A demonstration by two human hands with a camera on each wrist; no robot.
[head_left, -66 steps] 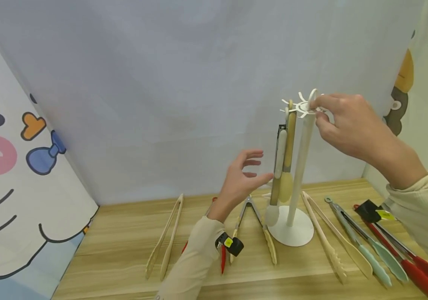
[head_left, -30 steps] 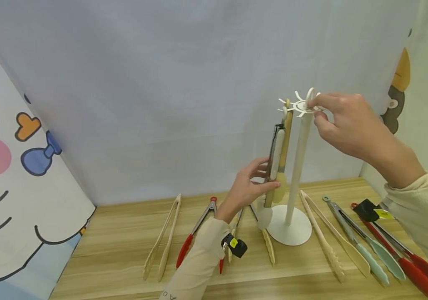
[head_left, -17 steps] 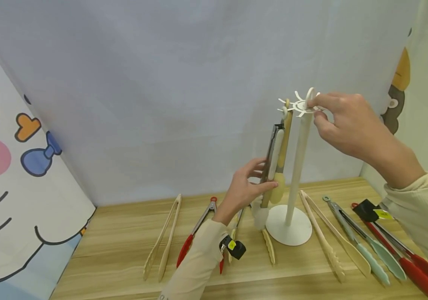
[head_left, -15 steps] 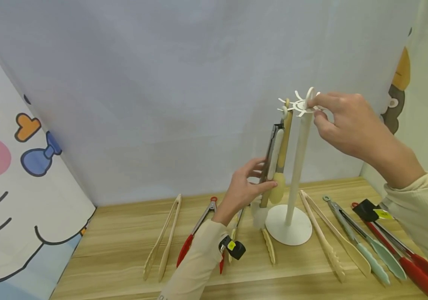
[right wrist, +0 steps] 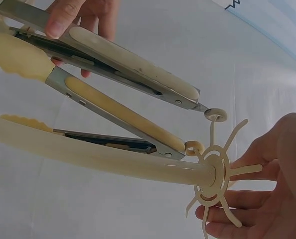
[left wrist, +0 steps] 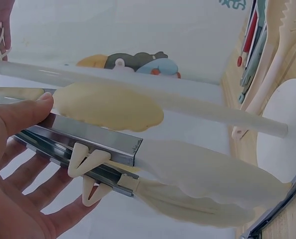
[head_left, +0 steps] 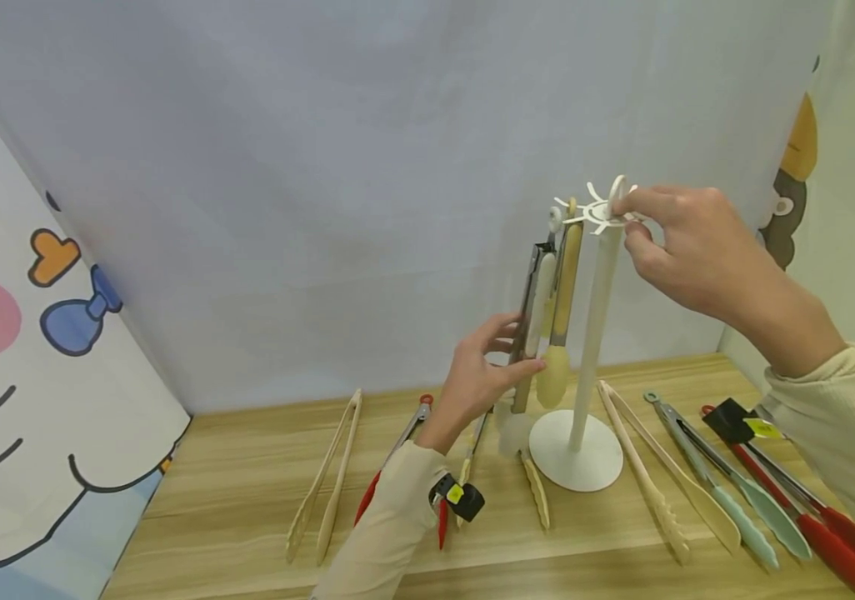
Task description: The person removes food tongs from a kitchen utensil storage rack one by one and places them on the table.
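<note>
My left hand (head_left: 476, 375) grips a pair of white-tipped steel tongs (left wrist: 188, 169) by the lower arms, thumb on the near side and fingers behind. The tongs hang tilted, and their white ring (right wrist: 216, 115) is at the outer tip of a hook; whether it is still on the hook I cannot tell. My right hand (head_left: 705, 242) pinches the loop on top of the white utensil stand (head_left: 596, 333). Yellow tongs (right wrist: 123, 114) hang by their ring from the neighbouring hook, between the white tongs and the pole.
On the wooden table (head_left: 232, 475) lie beige tongs (head_left: 333, 475), red tongs (head_left: 401, 442) and yellow-tipped tongs (head_left: 536, 492), partly behind my left arm. Right of the round base (head_left: 577, 467) lie beige tongs (head_left: 652, 475), mint tongs (head_left: 727, 492) and red tongs (head_left: 832, 533).
My left hand reached in and took hold of the white tongs, then drew them left. Their ring has slid outward to the hook's tip. My right hand has stayed on the stand's top.
</note>
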